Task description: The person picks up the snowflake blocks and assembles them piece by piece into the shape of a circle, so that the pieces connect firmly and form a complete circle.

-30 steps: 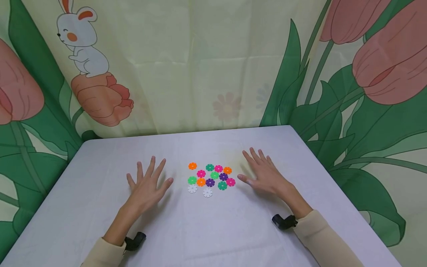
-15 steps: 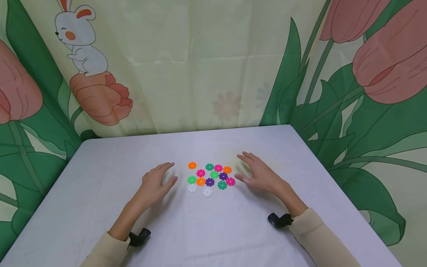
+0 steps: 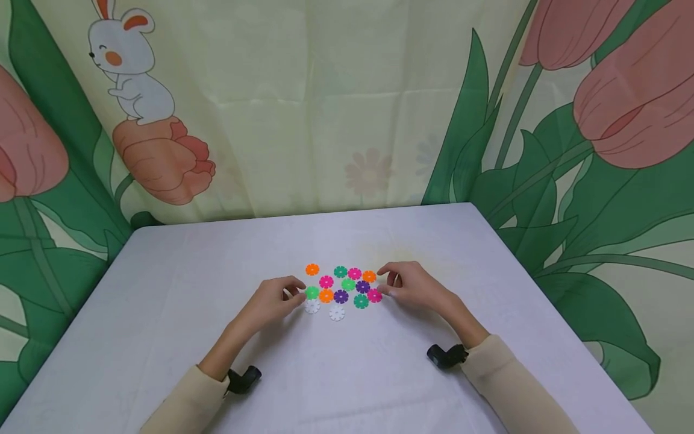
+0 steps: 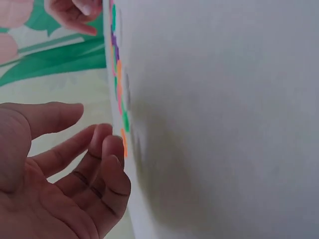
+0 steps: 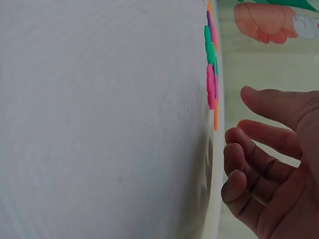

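Discs lie between the left and right edges of the table, flanked by our left hand and right hand, fingers loosely bent, holding nothing. We judge this the reaching step; next calls for pinching rims precisely.

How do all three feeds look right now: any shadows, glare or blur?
Head: evenly lit, no strong glare; soft shadows below the left hand and right hand; white discs fade into the cloth. Left wrist: broad dark shadow on the cloth, coloured discs edge-on and soft. Right wrist: cloth looks grey, shadow beside the right hand, coloured discs edge-on.
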{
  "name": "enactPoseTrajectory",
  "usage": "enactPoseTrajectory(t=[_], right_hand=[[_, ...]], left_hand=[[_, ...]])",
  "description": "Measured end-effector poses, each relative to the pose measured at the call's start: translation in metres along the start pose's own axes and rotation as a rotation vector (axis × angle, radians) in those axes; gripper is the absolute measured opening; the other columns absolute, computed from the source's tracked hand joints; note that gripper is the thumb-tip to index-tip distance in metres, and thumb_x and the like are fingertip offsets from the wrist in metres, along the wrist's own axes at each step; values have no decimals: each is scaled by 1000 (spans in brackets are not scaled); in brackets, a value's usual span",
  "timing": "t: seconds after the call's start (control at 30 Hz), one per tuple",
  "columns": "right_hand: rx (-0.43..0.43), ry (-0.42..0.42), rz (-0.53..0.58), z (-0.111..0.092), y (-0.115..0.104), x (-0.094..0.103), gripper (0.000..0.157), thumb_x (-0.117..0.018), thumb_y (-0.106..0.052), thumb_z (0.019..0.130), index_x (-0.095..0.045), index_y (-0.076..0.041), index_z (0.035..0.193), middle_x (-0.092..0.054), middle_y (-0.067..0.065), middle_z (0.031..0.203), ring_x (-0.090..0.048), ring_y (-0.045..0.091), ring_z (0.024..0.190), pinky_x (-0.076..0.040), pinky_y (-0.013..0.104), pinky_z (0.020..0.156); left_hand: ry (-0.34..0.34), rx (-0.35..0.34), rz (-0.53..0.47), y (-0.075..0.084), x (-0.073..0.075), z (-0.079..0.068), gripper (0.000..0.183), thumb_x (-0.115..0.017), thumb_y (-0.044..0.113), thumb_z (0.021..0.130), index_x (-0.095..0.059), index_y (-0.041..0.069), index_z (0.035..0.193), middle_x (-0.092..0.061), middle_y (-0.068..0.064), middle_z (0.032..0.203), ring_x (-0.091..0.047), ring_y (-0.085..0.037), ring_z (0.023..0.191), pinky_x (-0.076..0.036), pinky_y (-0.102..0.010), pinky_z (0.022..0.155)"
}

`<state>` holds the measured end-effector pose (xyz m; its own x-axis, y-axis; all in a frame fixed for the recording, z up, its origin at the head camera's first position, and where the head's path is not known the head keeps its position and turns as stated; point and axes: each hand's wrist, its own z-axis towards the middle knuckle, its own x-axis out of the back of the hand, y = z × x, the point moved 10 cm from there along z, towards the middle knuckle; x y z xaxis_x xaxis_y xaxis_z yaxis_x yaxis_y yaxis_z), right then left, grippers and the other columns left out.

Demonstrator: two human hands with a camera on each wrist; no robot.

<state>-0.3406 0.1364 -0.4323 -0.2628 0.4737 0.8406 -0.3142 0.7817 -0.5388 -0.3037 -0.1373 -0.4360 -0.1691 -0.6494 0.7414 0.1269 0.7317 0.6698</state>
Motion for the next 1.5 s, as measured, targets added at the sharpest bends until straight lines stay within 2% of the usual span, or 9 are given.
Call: enactPoseTrajectory(t=[0.17,0.5,0.7,0.97,1.5], right_hand=[[15,-28,39,3,0,-7,36,-81,-24,94,-73,-11,126,-69,0,92,-58,14,81,-53,23,71],[45,-19,70,2,7,-9,30,-84,-26,92,-76,-12,117,-64,-2,80,-56,13,76,-49,21,67],[68,-31,86,1,7,-14,31,-85,-29,90,-78,-14,116,-64,-3,79,-56,12,74,-47,22,67],[82,-31,86,-1,3,-19,33,-87,-34,88,-80,-17,117,-64,-6,78,-56,12,76,-48,23,68],[75,-12,97,-2,6,-20,32,-88,-30,88,-80,-18,116,-64,-5,81,-55,13,77,-46,23,67]], left_hand=[[-29,62,-86,-8,-13,-1,18,-74,21,98,-77,11,113,-73,-2,96,-63,-16,79,-55,-26,66],[29,125,-127,-11,-18,-4,18,-78,20,96,-74,9,110,-70,-4,93,-60,-17,80,-53,-25,63],[68,133,-111,-9,-17,-6,20,-80,21,94,-74,9,108,-68,-4,91,-58,-18,82,-49,-24,64],[68,139,-56,-9,-19,-9,23,-84,23,91,-74,9,107,-67,-2,86,-55,-17,78,-45,-24,64],[109,100,-35,-6,-21,-9,25,-87,20,88,-74,7,105,-66,-1,83,-52,-16,75,-41,-24,63]])
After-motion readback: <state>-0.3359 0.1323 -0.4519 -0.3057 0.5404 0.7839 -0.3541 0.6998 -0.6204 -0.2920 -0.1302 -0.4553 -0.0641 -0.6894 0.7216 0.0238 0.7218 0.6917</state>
